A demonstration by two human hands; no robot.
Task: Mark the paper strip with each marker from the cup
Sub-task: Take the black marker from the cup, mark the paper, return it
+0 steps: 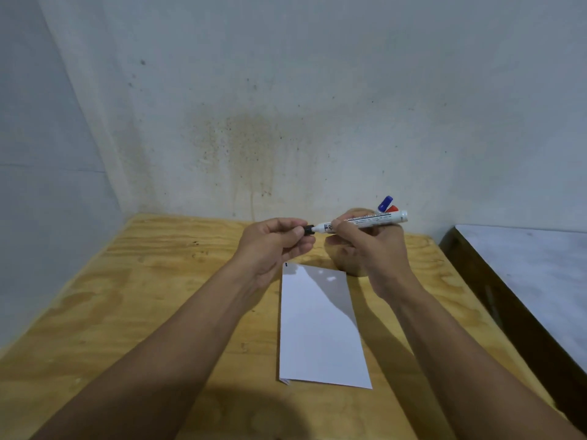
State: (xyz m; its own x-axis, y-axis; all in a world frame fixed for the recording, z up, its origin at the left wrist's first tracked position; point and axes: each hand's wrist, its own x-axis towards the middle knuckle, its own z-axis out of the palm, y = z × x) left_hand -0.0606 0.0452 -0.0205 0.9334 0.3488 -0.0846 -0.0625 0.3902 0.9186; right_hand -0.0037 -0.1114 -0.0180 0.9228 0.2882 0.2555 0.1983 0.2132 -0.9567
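**newbie_marks:** So both hands are up over the desk [178, 281] with the white-barrelled marker [368, 221] lying sideways between them. Right hand [371, 249] has its grip wrapped round the barrel, left hand [273, 242] has a narrow pinch closed on the black cap [308, 230] at the tip end. Cap coming off or going on? Honestly can't tell from this.

**deskjockey:** Either way, same trick: keep the barrel hand steady and move the cap straight along the marker's line, no twisting sideways, or you'll smear ink on your fingers. Do it over the desk, not over the paper strip [320, 328], so a slip doesn't leave a stray line.

**newbie_marks:** Where's the strip though?

**deskjockey:** Flat on the desk right below the hands, long side running toward you. One tiny dark mark at its far left corner, I think.

**newbie_marks:** Count?

**deskjockey:** One strip, one marker in hand, and two more in the brown cup [346, 265] behind the right hand: a blue-capped marker [386, 203] and a red-capped marker [392, 208]. Three markers visible; the cup's mostly hidden.
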